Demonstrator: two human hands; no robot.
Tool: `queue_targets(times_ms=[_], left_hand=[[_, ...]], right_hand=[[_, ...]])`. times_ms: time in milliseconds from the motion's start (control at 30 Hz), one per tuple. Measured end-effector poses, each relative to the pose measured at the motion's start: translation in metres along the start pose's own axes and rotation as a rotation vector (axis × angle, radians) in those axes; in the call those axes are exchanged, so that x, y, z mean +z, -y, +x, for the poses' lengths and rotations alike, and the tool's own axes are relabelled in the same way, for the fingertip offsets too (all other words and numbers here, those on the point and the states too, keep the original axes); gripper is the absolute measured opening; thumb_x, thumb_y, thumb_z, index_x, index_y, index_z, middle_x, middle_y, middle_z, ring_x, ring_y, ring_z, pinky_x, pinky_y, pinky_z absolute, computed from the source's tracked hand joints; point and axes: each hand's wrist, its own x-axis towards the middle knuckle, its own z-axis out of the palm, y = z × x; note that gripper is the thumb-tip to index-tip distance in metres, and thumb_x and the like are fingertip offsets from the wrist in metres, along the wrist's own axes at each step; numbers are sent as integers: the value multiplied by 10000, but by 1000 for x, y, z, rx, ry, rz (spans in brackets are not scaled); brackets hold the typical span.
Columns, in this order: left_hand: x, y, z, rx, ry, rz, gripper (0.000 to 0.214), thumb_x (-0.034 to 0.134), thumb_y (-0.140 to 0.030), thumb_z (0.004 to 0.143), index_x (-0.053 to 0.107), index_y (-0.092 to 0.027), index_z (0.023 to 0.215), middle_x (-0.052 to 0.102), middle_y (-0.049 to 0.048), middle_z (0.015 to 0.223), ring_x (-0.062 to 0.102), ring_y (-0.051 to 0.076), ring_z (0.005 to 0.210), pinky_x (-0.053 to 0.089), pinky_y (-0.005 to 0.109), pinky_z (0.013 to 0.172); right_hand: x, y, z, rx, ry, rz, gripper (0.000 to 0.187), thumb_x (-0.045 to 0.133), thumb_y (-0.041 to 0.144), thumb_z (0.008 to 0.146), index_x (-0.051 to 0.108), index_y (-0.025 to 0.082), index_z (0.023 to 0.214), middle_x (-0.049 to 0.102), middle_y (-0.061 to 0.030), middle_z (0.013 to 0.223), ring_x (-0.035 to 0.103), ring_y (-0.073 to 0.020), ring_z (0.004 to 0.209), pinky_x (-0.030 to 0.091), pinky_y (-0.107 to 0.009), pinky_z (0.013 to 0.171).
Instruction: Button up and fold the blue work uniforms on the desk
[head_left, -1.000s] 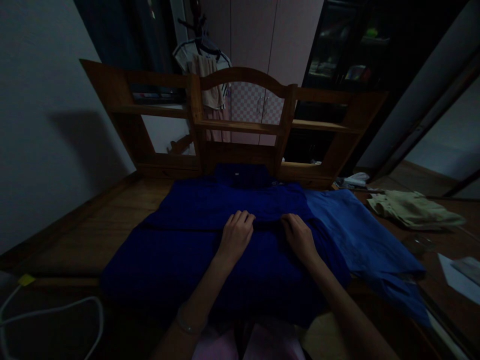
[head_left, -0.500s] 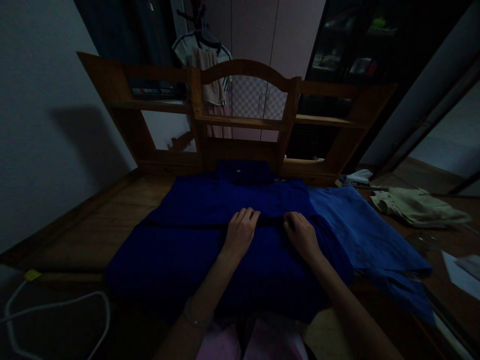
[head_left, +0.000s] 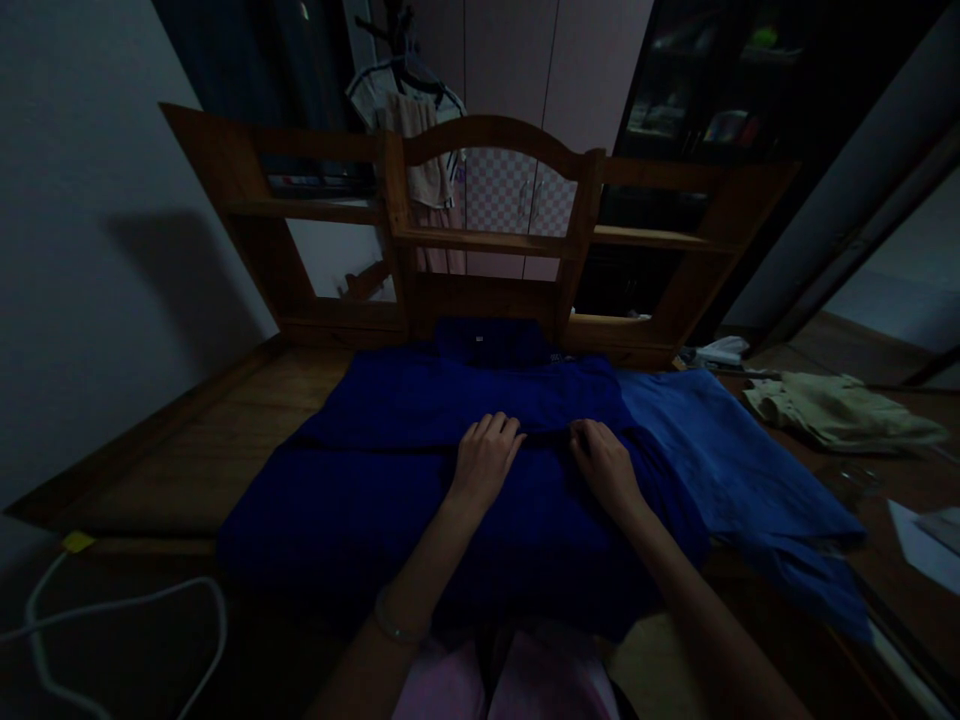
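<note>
A dark blue shirt [head_left: 375, 480] lies spread flat on a wooden bed platform [head_left: 202, 440], collar toward the headboard. My left hand [head_left: 486, 460] rests on the shirt's middle, fingers curled over a fold line. Just to the right of it my right hand [head_left: 604, 466] presses on the same fold, its fingers bent and pinching the cloth. A lighter blue part of the garment [head_left: 735, 480] spreads out to the right.
A wooden headboard with shelves [head_left: 487, 240] stands behind the shirt. A folded beige cloth [head_left: 840, 412] lies at the right, with white papers [head_left: 926, 540] nearer the right edge. A white cable [head_left: 112, 610] loops at the lower left. Clothes hang behind the headboard.
Both hands stay on the fold at the shirt's middle; the left fingers have stretched slightly forward. The view has shifted a little.
</note>
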Motion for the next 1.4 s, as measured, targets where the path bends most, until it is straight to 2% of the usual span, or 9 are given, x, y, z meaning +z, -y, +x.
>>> queue_targets(times_ms=[167, 267, 400, 633, 833, 1033, 1167, 1300, 1400], left_hand=[[0, -2, 1, -36, -9, -7, 201, 411, -328, 932, 549, -195, 993, 580, 66, 960, 526, 199, 915, 412, 332, 788], [0, -1, 1, -47, 5, -17, 141, 437, -225, 908, 547, -204, 995, 582, 57, 960, 528, 196, 913, 420, 332, 792], [1, 0, 0, -80, 14, -43, 218, 456, -111, 857, 540, -211, 1031, 587, 51, 965, 533, 191, 929, 428, 326, 821], [2, 4, -1, -82, 10, -83, 215, 411, -127, 896, 527, -223, 1050, 589, 39, 973, 541, 175, 938, 431, 313, 844], [3, 6, -2, -42, 57, -17, 90, 503, -201, 879, 525, -208, 965, 572, 41, 940, 541, 185, 898, 433, 315, 797], [4, 4, -1, -43, 38, 44, 177, 355, -244, 948, 523, -191, 965, 572, 53, 891, 542, 181, 841, 414, 314, 754], [5, 5, -2, -52, 28, 44, 234, 300, -256, 966, 520, -187, 929, 576, 49, 869, 544, 174, 815, 403, 305, 733], [6, 5, -2, -66, 28, 44, 232, 305, -259, 968, 522, -187, 931, 587, 47, 868, 551, 176, 830, 404, 304, 745], [6, 5, -1, -77, 32, 47, 238, 301, -259, 969, 526, -187, 935, 595, 47, 870, 554, 177, 835, 408, 304, 752]], right_hand=[[0, 1, 0, 1, 20, -19, 112, 406, 210, 924, 515, 197, 944, 601, -77, 903, 565, -215, 859, 445, -339, 771], [1, 2, 0, -2, -6, -23, 136, 387, 222, 935, 521, 201, 942, 602, -77, 886, 569, -218, 850, 446, -346, 768], [1, 2, 0, 15, -29, 5, 165, 373, 211, 934, 529, 205, 986, 605, -78, 922, 573, -220, 881, 453, -354, 796], [-8, 6, 0, 24, -19, 14, 285, 449, 84, 804, 529, 199, 1053, 580, -86, 1021, 535, -243, 970, 438, -384, 861], [-14, 6, -1, 130, -193, -31, 192, 468, 121, 824, 547, 204, 977, 569, -97, 1017, 508, -266, 990, 413, -424, 881], [-11, -6, -2, 273, -351, -22, 199, 501, 317, 876, 540, 181, 1015, 569, -114, 996, 526, -264, 952, 430, -423, 849], [-14, -10, -2, 302, -385, 34, 199, 496, 334, 883, 561, 172, 979, 587, -110, 952, 548, -251, 907, 449, -411, 817], [-22, 0, -3, 125, -391, 60, 161, 503, 212, 867, 584, 184, 1003, 598, -96, 1023, 542, -238, 1006, 434, -417, 900], [-21, 10, -2, -201, -116, 43, 295, 462, 102, 860, 594, 212, 1100, 608, -69, 1127, 540, -203, 1036, 443, -372, 920]])
